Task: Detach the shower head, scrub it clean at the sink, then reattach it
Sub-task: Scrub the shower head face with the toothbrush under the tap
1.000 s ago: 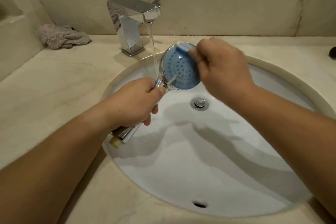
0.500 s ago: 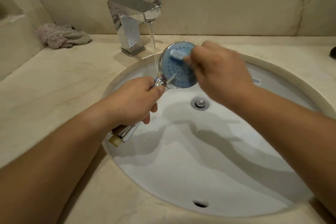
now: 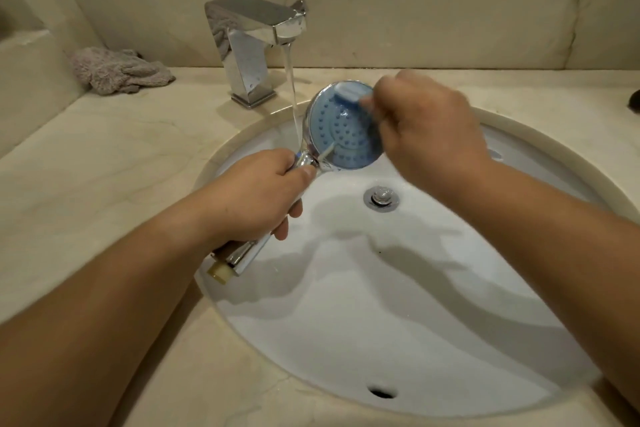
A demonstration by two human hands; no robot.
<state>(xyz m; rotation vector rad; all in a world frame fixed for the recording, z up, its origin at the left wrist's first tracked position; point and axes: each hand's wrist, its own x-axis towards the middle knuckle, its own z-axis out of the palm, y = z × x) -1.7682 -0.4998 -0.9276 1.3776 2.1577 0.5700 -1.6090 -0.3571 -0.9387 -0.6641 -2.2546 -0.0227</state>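
Observation:
A chrome shower head [image 3: 341,135] with a round blue spray face is held over the white sink basin [image 3: 398,305]. My left hand [image 3: 256,198] grips its chrome handle, whose tan threaded end sticks out below the fist. My right hand [image 3: 433,135] holds a small white-and-blue brush [image 3: 351,92], pressed on the upper edge of the blue face. The brush handle is hidden in my fist. Water runs from the chrome faucet [image 3: 256,42] in a thin stream just left of the shower head.
A crumpled grey-pink cloth [image 3: 117,71] lies on the beige marble counter [image 3: 104,156] at the back left. The drain plug [image 3: 382,198] sits in the basin's middle, the overflow hole [image 3: 381,392] at the near edge. A dark object [image 3: 635,99] shows at the right edge.
My right hand has moved the brush across the blue face, from the top edge down left to the middle and back to the top. My left hand and the shower head stay put.

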